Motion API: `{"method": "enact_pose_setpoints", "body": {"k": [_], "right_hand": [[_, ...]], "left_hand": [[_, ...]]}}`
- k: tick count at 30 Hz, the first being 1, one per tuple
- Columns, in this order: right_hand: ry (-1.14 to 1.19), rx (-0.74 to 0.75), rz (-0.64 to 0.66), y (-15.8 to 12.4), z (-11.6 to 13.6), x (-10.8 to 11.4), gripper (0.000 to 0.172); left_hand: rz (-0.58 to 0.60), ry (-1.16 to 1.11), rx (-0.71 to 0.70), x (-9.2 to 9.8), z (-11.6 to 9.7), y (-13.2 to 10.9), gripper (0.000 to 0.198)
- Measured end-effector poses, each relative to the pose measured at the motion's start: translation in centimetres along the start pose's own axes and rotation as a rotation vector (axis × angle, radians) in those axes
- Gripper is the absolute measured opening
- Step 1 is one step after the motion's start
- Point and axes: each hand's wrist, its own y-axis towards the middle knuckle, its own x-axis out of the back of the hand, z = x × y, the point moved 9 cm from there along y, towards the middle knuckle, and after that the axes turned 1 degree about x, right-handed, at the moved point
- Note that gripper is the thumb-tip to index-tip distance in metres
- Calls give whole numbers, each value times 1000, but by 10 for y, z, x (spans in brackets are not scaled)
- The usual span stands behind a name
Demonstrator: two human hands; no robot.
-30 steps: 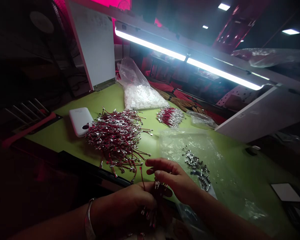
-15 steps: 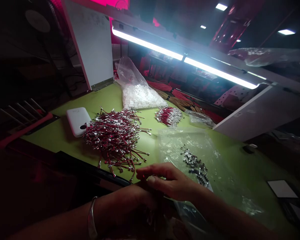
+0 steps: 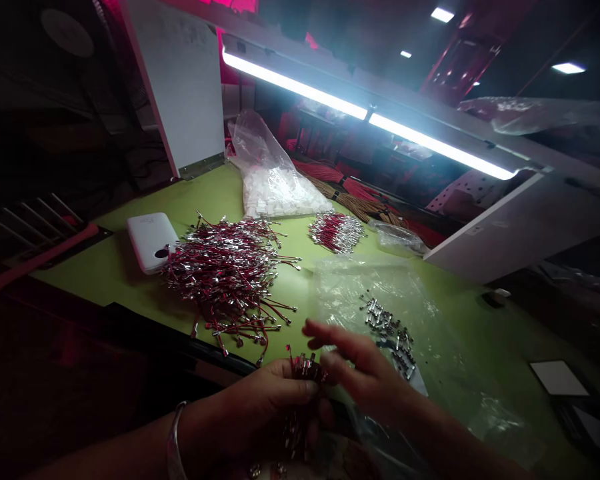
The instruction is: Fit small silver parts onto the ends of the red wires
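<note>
Low in front of me, my left hand (image 3: 280,393) is closed around a bundle of short red wires with metal terminals (image 3: 306,368). Terminal ends stick out above the thumb, and more hang below the palm in shadow. Just to the right, my right hand (image 3: 365,367) has its fingers stretched and apart, with the thumb side close to the bundle; whether it touches is unclear. Beyond the left hand lies a large loose heap of similar red wires (image 3: 225,273). A smaller, neatly lined-up pile of red wires (image 3: 336,232) sits farther back.
Small metal parts (image 3: 387,327) lie on a clear plastic sheet (image 3: 340,287). A white power bank (image 3: 153,240) touches the heap's left side. At the back are a clear bag of white pieces (image 3: 283,190) and wire bundles (image 3: 360,200) under a lit tube lamp (image 3: 300,87).
My left hand has turned so the bundle's terminal ends show upward. My right hand has lifted off the left hand and shifted right, its fingers spreading.
</note>
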Motion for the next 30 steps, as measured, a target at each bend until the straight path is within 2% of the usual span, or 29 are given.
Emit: {"method": "enact_pose_setpoints", "body": {"k": [2,3,8,12,15,17,21,25,28,30], "right_hand": [[-64,60,126,-12,4,-12,48],[-83,67,126,-17,4,-12,50],[-152,-34,-169,-37,-15,16,49],[-157,-33,-225,-46,-15,20,27],[-156,-38,-194,-46,-12,16,15],[-212,-38,-181,-47,-11,16,14],[-441,26,-142,-51,-15,13,30],[-714,51,-13,-57,-30,3,52],[-733,68,79,-62,-31,2,55],[-658,50,117,-63,-26,7,48]], "left_hand": [[-3,7,-38,-1,-3,0,23],[4,39,-55,-2,-3,-1,21],[-12,233,-80,3,-2,-4,27],[-49,201,-123,8,-2,-3,23],[-88,194,-153,10,-3,-2,19],[-105,206,-148,10,-3,-1,19],[-128,187,-124,9,-2,-1,23],[-140,204,-149,9,-6,-1,25],[-151,220,-155,8,-7,0,23],[-166,224,-147,9,-6,0,22]]}}
